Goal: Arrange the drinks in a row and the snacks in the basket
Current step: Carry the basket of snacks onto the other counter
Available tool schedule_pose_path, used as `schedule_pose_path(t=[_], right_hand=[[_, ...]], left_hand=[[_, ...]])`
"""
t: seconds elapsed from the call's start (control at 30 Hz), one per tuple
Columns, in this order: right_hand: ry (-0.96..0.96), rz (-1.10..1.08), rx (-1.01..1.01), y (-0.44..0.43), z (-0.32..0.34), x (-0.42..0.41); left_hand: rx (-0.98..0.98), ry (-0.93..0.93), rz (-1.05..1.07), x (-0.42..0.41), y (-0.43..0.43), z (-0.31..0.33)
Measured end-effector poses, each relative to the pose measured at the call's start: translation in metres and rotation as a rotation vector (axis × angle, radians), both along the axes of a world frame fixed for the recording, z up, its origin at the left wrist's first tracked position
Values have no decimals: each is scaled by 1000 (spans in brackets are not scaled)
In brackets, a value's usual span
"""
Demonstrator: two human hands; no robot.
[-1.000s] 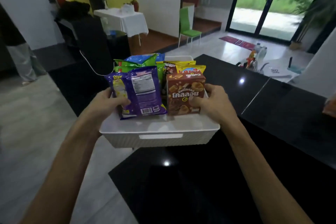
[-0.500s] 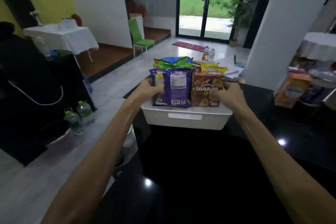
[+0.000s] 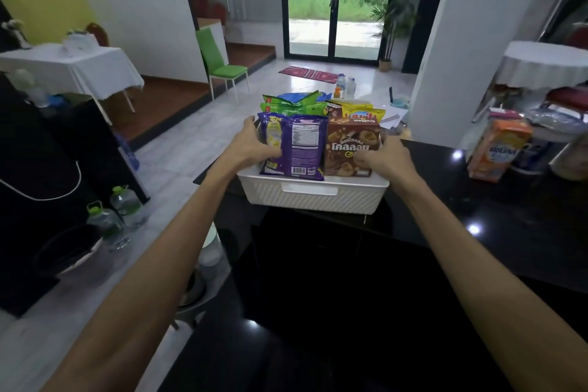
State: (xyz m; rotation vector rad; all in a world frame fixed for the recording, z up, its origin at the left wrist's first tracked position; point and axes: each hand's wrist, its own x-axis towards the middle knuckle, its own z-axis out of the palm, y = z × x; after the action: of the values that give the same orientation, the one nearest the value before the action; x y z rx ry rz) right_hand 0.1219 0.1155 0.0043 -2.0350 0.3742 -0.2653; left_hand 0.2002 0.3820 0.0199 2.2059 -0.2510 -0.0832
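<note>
A white woven basket [image 3: 313,197] sits at the far left end of the black counter [image 3: 366,296]. Several snack packs stand in it: a purple bag [image 3: 294,146] front left, a brown box [image 3: 351,145] front right, green bags [image 3: 294,106] and yellow bags [image 3: 362,113] behind. My left hand [image 3: 251,145] grips the basket's left side, its thumb against the purple bag. Over on the right side, my right hand [image 3: 386,159] holds the rim with fingers on the brown box. An orange drink carton [image 3: 498,149] stands on the counter to the right.
More packaged items crowd the counter's right end near a white pillar [image 3: 461,41]. Two water jugs [image 3: 117,216] and a dark bowl stand on the floor at left. A green chair [image 3: 222,64], white-clothed tables and small bottles [image 3: 345,86] lie beyond.
The view has swung right and the basket with both hands on it now appears farther along the counter; the drink carton and right-end items have come into view.
</note>
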Motion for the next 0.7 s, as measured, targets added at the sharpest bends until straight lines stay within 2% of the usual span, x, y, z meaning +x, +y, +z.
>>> schedule_pose_path(t=[0.13,0.27,0.47,0.6,0.7], right_hand=[[42,61,93,-2,-2,-2],[34,85,177,-1,-1,-8],[22,152,211,-9,7,-25],[30,131,212,-22,11,-37],[49,87,139,-29,15,-48]], left_hand=[[92,-57,2,-3,0,2],[176,-125,93,-11,-3,1],[272,-210,177,-28,-2,4],[255,-407,93,-44,-5,8],[289,-501,27,-56,-13,11]])
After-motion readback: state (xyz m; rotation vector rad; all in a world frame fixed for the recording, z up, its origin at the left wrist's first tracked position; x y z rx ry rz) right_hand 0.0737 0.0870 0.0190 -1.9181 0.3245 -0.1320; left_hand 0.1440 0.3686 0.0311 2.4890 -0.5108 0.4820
